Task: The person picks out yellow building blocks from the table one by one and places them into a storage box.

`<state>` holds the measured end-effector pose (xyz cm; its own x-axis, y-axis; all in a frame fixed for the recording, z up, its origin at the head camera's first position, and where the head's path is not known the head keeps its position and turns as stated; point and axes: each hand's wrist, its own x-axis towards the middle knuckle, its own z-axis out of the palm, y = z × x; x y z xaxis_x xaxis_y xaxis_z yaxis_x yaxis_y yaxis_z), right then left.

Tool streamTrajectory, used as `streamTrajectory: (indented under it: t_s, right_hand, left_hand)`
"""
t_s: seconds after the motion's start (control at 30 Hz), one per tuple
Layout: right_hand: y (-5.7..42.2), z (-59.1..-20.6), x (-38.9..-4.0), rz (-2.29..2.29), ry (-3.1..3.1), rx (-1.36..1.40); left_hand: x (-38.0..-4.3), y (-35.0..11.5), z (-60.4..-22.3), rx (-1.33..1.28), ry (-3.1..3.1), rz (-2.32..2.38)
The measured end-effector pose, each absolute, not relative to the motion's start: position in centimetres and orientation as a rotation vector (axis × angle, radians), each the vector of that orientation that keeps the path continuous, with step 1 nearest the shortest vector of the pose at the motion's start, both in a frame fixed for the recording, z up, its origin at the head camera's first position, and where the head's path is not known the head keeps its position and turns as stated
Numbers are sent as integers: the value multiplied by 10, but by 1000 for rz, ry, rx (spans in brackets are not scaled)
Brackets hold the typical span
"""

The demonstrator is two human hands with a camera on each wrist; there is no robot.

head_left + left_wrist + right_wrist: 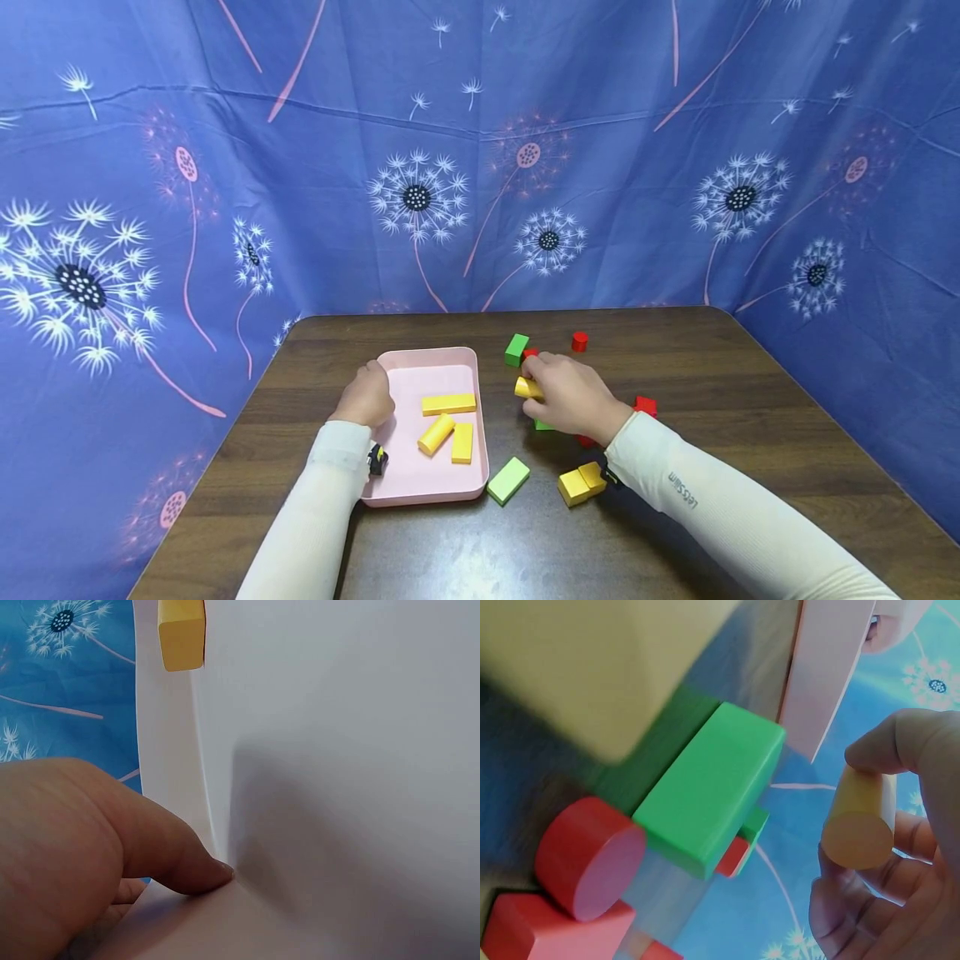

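My left hand [366,396] grips the left wall of a pink tray [405,379], thumb inside and fingers outside. On the tray's floor lie a long yellow block [448,405], a yellow cylinder [437,434] and a shorter yellow block [462,443]. To the tray's right, my right hand [570,396] pinches another yellow cylinder [859,832] between thumb and fingers, off the table. A green block [712,787] stands near that hand, partly hidden under it in the head view. A red cylinder [589,859] and a red block [551,930] are close by.
A green block [508,481] lies by the tray's near right corner, with yellow blocks [581,485] farther right. Behind my right hand are a green block [517,350] and a red cylinder [580,342]. A red piece [646,406] sits beyond that forearm.
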<state>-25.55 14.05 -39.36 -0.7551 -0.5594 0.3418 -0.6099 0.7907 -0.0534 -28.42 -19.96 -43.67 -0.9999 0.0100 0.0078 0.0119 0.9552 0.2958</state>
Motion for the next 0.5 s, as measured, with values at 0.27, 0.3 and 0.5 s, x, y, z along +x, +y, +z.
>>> streamTrajectory:
  t_s: [0.27,0.3,0.5]
  right_hand:
    - [130,-393,-253,207,-2644,932]
    - [129,-392,-253,207,-2646,934]
    - [121,-390,-248,206,-2640,967]
  left_hand:
    - [-285,-200,-437,-6,-3101,-474]
    - [-285,-200,-437,-4,-3101,-476]
    - [-286,-200,-438,-3,-3103,-477]
